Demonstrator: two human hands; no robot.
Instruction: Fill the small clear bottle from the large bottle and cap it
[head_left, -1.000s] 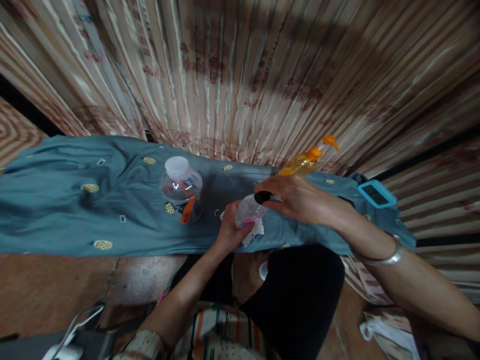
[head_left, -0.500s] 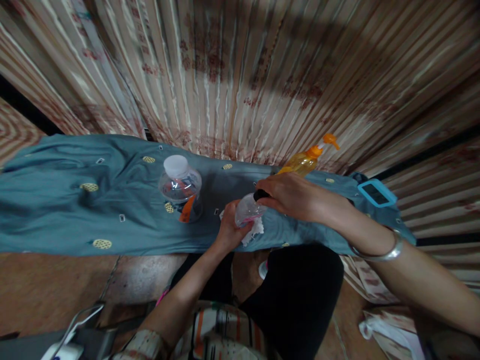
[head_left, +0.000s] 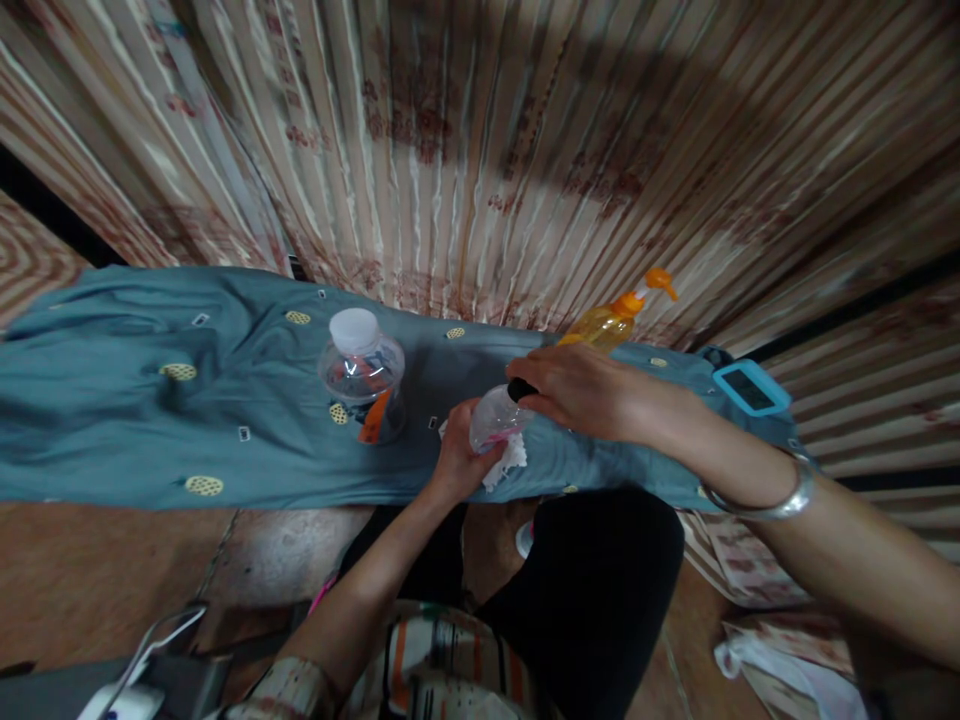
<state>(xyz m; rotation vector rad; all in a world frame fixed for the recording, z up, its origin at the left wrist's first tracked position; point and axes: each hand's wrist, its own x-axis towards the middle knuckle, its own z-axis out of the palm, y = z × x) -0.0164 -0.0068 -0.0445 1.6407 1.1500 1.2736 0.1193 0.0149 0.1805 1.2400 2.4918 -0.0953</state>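
Note:
My left hand [head_left: 460,455] is wrapped round the body of a small clear bottle [head_left: 493,415] with some pink on it. On its black cap [head_left: 519,390] the fingers of my right hand [head_left: 574,390] are closed, pinching from above. The bottle leans a little to the right. Beneath it and my left hand a white cloth or tissue [head_left: 510,460] shows. Behind my right hand stands a yellow pump bottle [head_left: 600,325] with an orange pump head, its lower part hidden. A large clear plastic jar [head_left: 364,375] with a white lid and an orange label stands to the left.
A teal cloth [head_left: 255,375] with pineapple prints covers the narrow table. At the right end lies a blue-framed device [head_left: 752,387] with a dark screen. A pleated floral curtain [head_left: 435,190] hangs right behind the table. My legs are under its front edge.
Almost nothing differs. Both hands keep the same hold on the bottle and its cap; my right hand and wrist have shifted very slightly.

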